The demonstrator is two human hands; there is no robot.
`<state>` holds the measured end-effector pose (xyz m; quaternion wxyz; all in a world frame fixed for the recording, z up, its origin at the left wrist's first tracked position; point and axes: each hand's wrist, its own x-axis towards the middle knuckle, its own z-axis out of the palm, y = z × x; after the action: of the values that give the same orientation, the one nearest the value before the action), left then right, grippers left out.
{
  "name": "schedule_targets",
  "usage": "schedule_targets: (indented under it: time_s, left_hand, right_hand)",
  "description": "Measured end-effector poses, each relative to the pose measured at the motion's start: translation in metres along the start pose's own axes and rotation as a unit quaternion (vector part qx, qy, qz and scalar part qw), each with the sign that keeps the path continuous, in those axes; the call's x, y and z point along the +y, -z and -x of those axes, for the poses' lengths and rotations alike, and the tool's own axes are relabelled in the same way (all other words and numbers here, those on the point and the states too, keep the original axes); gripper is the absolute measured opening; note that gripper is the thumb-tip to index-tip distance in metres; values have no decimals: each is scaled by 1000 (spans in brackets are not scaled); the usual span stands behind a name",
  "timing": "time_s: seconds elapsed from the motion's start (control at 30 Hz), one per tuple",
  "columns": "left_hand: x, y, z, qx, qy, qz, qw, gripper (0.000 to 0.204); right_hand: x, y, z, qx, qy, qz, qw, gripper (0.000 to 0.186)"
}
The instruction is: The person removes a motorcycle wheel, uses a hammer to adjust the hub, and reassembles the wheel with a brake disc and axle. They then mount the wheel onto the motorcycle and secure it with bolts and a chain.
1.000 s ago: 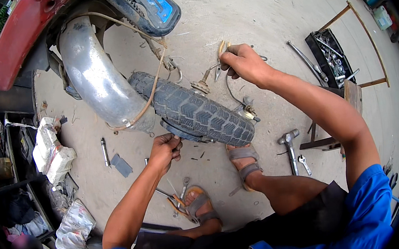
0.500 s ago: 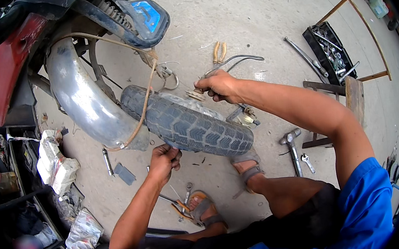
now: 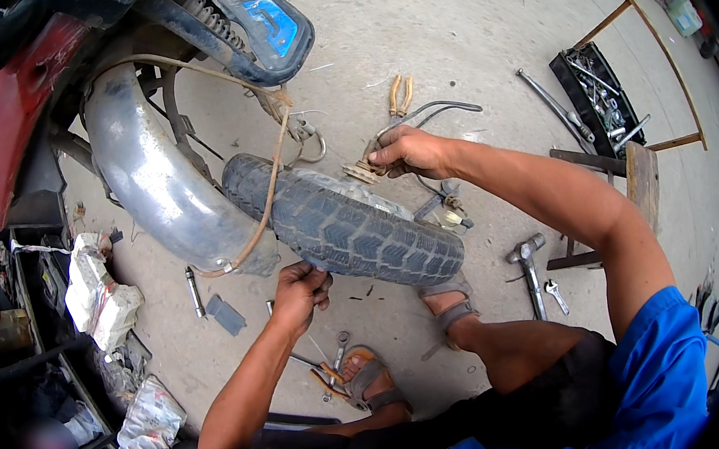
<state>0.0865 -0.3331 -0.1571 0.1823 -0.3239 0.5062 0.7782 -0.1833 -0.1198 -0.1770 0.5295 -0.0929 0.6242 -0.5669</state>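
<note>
My right hand (image 3: pixel 413 152) pinches a round, brownish metal piece (image 3: pixel 361 173) beside the fat black rubber tyre (image 3: pixel 351 230) between my hands. My left hand (image 3: pixel 303 291) curls at its near side; I can't tell if it grips. A loose hold could let the tyre tip.

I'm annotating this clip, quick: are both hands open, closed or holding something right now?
Left hand: fingers curled at the tyre's edge; any grip cannot be told.
Right hand: closed, holding a round metal part.
</note>
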Motion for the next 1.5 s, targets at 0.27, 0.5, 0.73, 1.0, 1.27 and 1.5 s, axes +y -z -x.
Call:
schedule_targets:
  time_s: [0.27,0.5,0.73,1.0,1.27,1.5]
  left_hand:
    - [3,-1,3,0,10,-1,1000,12]
    - [3,3,2,3,-13,-18,1000,22]
    - [2,17,5,42,-31,-22,998,21]
    - [8,41,10,109,-49,-12,993,8]
    - [38,99,-18,226,-151,-79,959,16]
    - [40,118,-61,216,-257,-26,942,21]
  right_hand:
    - [-16,-24,-1,95,-53,23,994,44]
    - [-2,-38,-3,193,55,117,973,46]
    - [4,-50,8,213,75,130,965,45]
    - [13,-70,-6,185,100,28,977,40]
    - [11,-88,-52,184,137,-40,973,42]
    - [6,-78,-77,180,115,-26,977,32]
